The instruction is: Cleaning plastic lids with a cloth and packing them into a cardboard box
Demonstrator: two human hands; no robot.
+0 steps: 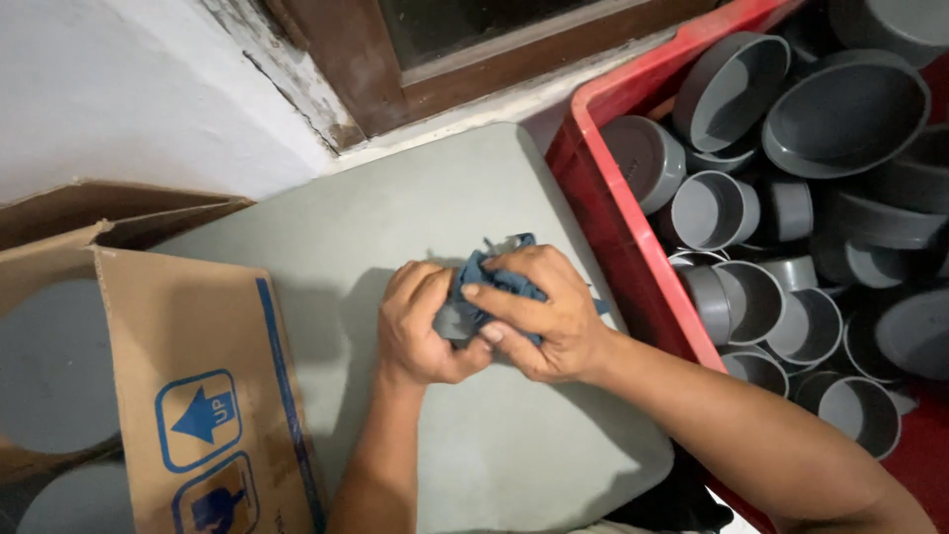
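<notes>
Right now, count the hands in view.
2. The left hand and right hand meet over the grey table, both gripping a blue cloth wrapped round something mostly hidden.

Soft, crumpled blue cloth rag [491, 284]; smooth matt grey plastic caps [710, 209] in a glossy red plastic crate [605, 188]; matt brown cardboard box [213, 396]; matt grey tabletop [415, 213].
</notes>
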